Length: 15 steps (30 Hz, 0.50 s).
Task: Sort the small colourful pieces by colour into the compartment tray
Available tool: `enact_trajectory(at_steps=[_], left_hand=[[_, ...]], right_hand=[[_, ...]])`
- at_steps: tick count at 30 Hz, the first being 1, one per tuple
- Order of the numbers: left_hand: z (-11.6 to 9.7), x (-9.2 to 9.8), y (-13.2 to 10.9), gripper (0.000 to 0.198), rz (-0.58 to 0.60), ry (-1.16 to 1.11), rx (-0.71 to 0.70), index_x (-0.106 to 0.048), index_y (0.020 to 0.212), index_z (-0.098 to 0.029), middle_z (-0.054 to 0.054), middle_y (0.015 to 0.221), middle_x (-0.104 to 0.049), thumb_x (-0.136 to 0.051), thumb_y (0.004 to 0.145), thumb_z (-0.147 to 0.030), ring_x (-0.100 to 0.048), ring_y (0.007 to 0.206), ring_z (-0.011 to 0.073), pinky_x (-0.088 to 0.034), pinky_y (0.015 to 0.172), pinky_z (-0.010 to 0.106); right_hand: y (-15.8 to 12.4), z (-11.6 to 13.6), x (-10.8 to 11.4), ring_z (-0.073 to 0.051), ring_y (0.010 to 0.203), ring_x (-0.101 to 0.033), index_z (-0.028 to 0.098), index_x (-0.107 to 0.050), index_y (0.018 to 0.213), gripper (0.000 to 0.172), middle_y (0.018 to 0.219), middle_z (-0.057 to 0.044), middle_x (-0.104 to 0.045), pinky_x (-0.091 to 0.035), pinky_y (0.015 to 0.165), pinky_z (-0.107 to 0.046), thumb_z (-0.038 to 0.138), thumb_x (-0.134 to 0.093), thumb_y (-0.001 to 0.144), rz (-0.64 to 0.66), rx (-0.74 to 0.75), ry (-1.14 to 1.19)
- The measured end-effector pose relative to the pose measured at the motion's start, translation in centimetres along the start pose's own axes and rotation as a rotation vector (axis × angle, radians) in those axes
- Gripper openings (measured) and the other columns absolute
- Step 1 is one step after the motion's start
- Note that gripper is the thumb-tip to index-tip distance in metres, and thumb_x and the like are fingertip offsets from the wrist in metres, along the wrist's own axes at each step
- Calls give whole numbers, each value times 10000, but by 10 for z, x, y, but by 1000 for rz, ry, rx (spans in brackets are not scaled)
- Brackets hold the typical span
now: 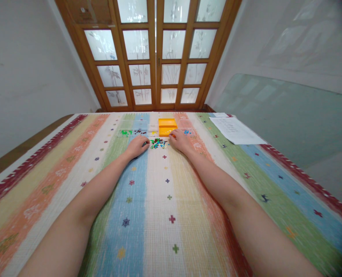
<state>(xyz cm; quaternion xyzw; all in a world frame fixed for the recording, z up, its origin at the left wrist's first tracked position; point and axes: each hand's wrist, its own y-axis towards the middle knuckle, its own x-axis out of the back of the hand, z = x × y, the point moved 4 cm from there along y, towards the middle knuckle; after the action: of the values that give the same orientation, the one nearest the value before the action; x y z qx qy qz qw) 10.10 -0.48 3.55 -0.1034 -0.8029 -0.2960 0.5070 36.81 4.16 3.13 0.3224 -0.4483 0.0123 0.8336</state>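
A loose pile of small mixed pieces (158, 144), green, blue, dark brown and pale, lies on the striped tablecloth between my hands. My left hand (136, 146) rests just left of it, fingers curled in with the tips close together; whatever they hold is too small to make out. On the other side, my right hand (180, 140) has its fingertips pinched at the pile's upper right, by the front corner of an open orange box (167, 122). Clear boxes beside it hold green pieces (126, 132), dark brown pieces (140, 132), yellow pieces (153, 132) and blue pieces (187, 132).
Printed white paper sheets (236, 130) lie at the table's far right. The striped tablecloth (159, 215) covers the table up to its far edge. Beyond stand wooden doors with glass panes (156, 57), and a pale glass panel (274, 115) leans at the right wall.
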Motion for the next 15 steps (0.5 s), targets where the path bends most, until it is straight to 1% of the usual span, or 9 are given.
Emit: enact_trajectory(at_steps=[4,7,10,13,15], left_hand=[[13,3,0,186,-103,-56,153,-697,1028,-213,67,966,-721,-545,960,-297,-628,870,235,-488,832,370],[24,8,-1,180,-191,-123,272,-688,1032,-212,50,947,-730,-544,951,-283,-629,811,206,-483,800,337],[41,16,-5,194,-335,-154,439,-693,1044,-205,57,996,-746,-537,958,-285,-662,855,204,-495,833,327],[66,28,-13,202,-499,-147,616,-704,1032,-194,79,1031,-758,-548,959,-298,-689,949,230,-511,884,337],[84,34,-20,202,-580,-151,712,-712,1014,-177,87,1019,-762,-564,946,-297,-692,968,236,-517,903,339]], right_hand=[[0,-2,-1,-271,1019,-603,184,-740,977,181,1046,-119,-712,-465,928,-389,193,-559,963,4,-4,5],[1,-3,-2,-270,1014,-605,181,-738,975,180,1040,-119,-710,-464,924,-388,197,-558,968,3,0,7],[1,-4,-4,-269,1007,-605,186,-738,968,177,1040,-115,-709,-465,927,-390,199,-561,966,0,0,10],[0,-5,-5,-270,1006,-605,188,-738,962,175,1038,-113,-708,-466,934,-394,199,-563,962,-3,-2,9],[0,-5,-5,-272,1006,-605,186,-738,960,181,1032,-115,-706,-467,927,-395,202,-558,965,-4,3,9]])
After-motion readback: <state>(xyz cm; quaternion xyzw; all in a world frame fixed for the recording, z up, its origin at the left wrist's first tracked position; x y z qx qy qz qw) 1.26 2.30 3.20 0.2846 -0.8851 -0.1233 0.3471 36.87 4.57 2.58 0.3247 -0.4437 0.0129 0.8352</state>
